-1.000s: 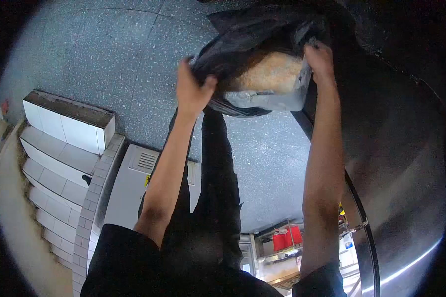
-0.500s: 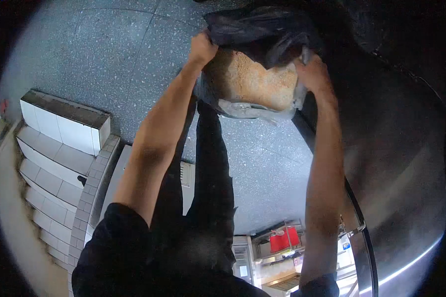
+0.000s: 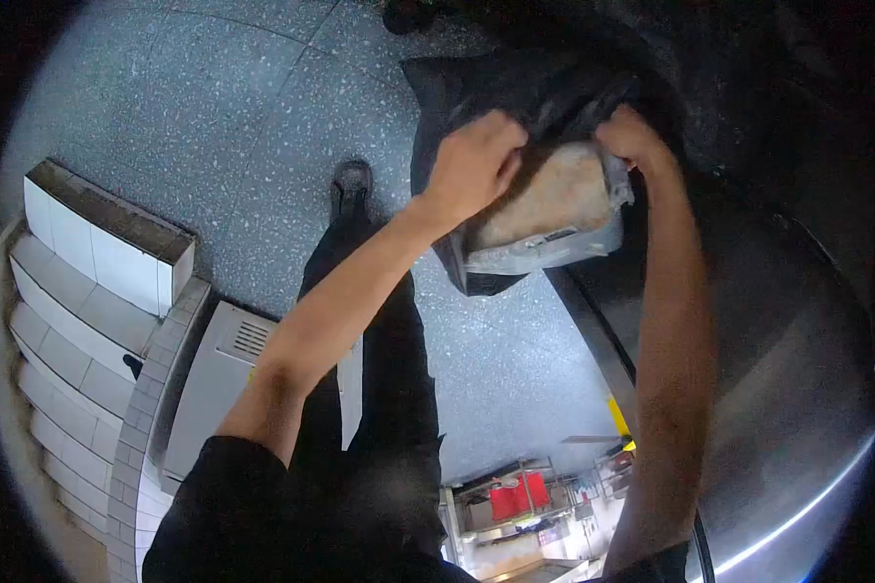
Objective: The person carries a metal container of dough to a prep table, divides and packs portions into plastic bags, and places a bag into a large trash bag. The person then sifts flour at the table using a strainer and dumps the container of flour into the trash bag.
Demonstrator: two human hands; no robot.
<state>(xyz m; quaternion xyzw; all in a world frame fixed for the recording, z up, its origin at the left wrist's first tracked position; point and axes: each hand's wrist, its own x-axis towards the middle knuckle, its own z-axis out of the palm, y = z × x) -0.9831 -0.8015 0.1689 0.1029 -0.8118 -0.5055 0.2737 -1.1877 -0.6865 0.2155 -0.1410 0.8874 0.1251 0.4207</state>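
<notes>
- fingers [image 3: 504,124] of the left hand [image 3: 472,163] curl at the near part of the black bag [image 3: 476,85], with the thumb a little apart from them; whether they pinch the film cannot be told
- right hand [image 3: 634,134] is closed on the bag's gathered edge, beside the upper right corner of the tan block [image 3: 544,194]
- the tan block lies in the bag's mouth, below and between the two hands, with clear plastic [image 3: 554,251] along its near side and right end; dark film shows beyond it and under its left corner
- speckled floor [image 3: 496,340] spreads below, with a dark shoe [image 3: 353,177] on it, left of the bag
- dark, shiny surface [image 3: 787,389] fills the right side, past the right forearm
- light steps [image 3: 78,330] and a grey vented box [image 3: 219,389] are at the left
- red containers [image 3: 518,496] stand on a rack near the bottom
</notes>
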